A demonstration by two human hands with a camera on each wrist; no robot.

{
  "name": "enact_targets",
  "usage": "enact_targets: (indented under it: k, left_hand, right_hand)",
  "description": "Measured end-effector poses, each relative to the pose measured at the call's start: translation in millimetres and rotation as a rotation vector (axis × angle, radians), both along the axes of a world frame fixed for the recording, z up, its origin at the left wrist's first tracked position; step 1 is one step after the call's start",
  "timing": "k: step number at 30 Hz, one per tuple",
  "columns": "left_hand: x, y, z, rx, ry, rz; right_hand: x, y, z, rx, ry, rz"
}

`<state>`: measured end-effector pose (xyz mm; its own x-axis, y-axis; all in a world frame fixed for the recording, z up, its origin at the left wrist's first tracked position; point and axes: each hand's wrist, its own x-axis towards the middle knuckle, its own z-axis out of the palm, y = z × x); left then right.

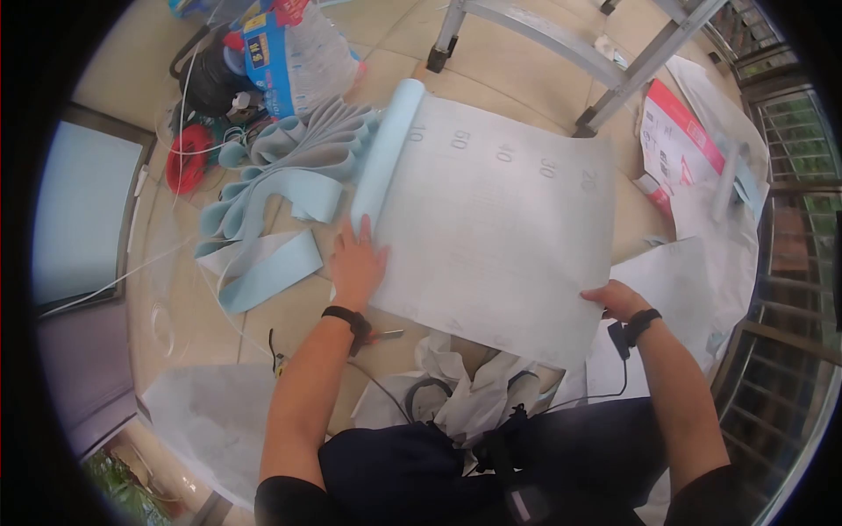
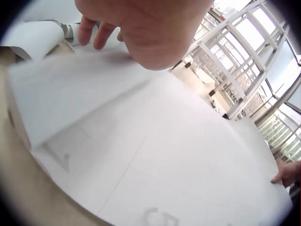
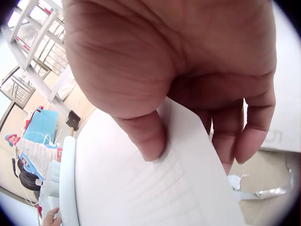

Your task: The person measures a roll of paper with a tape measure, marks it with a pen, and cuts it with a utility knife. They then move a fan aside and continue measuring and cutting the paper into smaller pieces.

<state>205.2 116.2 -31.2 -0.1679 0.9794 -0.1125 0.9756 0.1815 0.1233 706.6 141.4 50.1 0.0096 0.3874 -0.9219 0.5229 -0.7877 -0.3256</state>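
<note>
A sheet of wallpaper [image 1: 491, 237], pale backing up with printed numbers, lies partly unrolled on the floor. Its light-blue roll [image 1: 390, 145] forms the left side. My left hand [image 1: 358, 267] rests on the near end of the roll, fingers extended along it; in the left wrist view the palm hangs over the rolled part. At the sheet's right edge, my right hand [image 1: 618, 300] pinches the border between thumb [image 3: 149, 141] and fingers, as the right wrist view shows up close. The edge is lifted and bent there.
Folded blue strips [image 1: 298, 167] lie left of the roll. A knife [image 1: 386, 335] is by my left wrist. Beyond stand a ladder [image 1: 605, 66] and a plastic bag [image 1: 298, 61]. Crumpled white paper [image 1: 469, 386] lies before me, with a red-and-white package [image 1: 675, 145] at right.
</note>
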Motion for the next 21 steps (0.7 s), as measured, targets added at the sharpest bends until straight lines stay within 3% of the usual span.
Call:
enact_targets:
  k: [3, 6, 12, 15, 17, 19, 21]
  left_hand:
    - [5.7, -1.1, 10.8, -0.091, 0.050, 0.034]
    - [-11.0, -4.3, -6.2, -0.120, 0.014, 0.110]
    - [-9.9, -6.8, -22.7, -0.041, -0.030, 0.030]
    - [-6.0, -4.9, -27.8, 0.035, -0.005, -0.018]
    - [-0.8, -2.4, -18.0, 0.000, -0.018, -0.032]
    - [9.7, 1.5, -12.1, -0.035, -0.030, -0.048]
    - [23.1, 4.9, -8.1, -0.092, -0.026, -0.228]
  right_hand:
    - [17.0, 9.9, 21.1, -0.012, 0.015, -0.018]
    - [28.6, 11.6, 53.1, -0.033, -0.136, 0.134]
    - [77.0, -23.6, 57.3, -0.069, -0.166, 0.117]
    - [132.2, -52.7, 49.9, -0.083, -0.152, 0.094]
    - [169.9, -70.5, 47.0, -0.187, -0.413, 0.201]
    - [185.9, -88.1, 52.9, -0.139, -0.367, 0.083]
    - [199.0, -106.9, 52.0, -0.090, -0.314, -0.038]
